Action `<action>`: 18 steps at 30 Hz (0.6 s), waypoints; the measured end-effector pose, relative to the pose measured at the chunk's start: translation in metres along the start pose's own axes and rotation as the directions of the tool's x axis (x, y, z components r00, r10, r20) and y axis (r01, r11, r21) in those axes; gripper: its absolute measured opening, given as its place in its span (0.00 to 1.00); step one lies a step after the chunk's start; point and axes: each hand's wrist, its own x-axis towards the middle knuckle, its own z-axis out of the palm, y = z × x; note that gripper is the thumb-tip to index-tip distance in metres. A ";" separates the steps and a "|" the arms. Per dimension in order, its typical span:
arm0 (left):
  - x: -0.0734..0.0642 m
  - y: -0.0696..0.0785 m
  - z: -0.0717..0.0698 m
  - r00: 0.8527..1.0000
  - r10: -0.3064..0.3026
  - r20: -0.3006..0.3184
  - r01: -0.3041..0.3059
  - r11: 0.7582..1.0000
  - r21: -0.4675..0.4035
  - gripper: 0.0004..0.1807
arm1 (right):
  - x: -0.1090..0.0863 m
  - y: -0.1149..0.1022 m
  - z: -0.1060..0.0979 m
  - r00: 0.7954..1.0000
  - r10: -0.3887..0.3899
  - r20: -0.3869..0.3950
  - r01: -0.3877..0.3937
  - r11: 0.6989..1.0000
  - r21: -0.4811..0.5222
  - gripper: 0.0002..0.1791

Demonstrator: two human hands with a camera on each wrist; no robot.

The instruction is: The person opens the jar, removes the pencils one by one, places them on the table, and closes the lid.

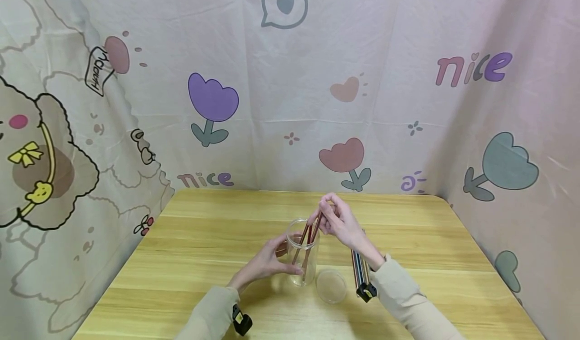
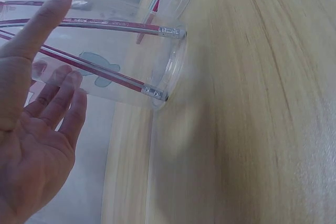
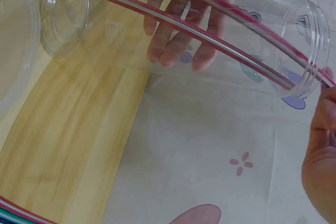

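Observation:
A clear plastic jar [image 1: 312, 256] stands upright on the table, its mouth uncovered. My left hand [image 1: 266, 262] grips it from the left side, thumb in front and fingers behind. Red-and-silver striped pencils [image 2: 100, 68] lean inside, their metal eraser ends down at the jar's bottom in the left wrist view. Above the rim, my right hand [image 1: 339, 224] pinches the upper end of a red striped pencil [image 3: 252, 23] whose lower part is inside the jar. How many pencils are inside is hard to tell through the plastic.
A round clear lid [image 1: 331, 286] lies flat just right of the jar. Under my right forearm lies a bundle of striped pencils [image 1: 359, 269] in several colours. Beyond the wooden table [image 1: 199, 229] hangs a printed cloth [image 1: 281, 88].

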 end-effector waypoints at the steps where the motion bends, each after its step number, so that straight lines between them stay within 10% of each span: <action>1: 0.000 0.000 0.000 1.000 -0.003 -0.001 0.003 1.000 0.002 0.47 | 0.000 0.001 0.000 1.000 -0.011 -0.009 0.011 1.000 0.017 0.18; 18: 0.000 0.000 0.000 1.000 0.014 0.002 -0.014 1.000 0.006 0.46 | -0.004 0.004 -0.008 0.979 -0.171 -0.108 0.181 0.979 0.095 0.13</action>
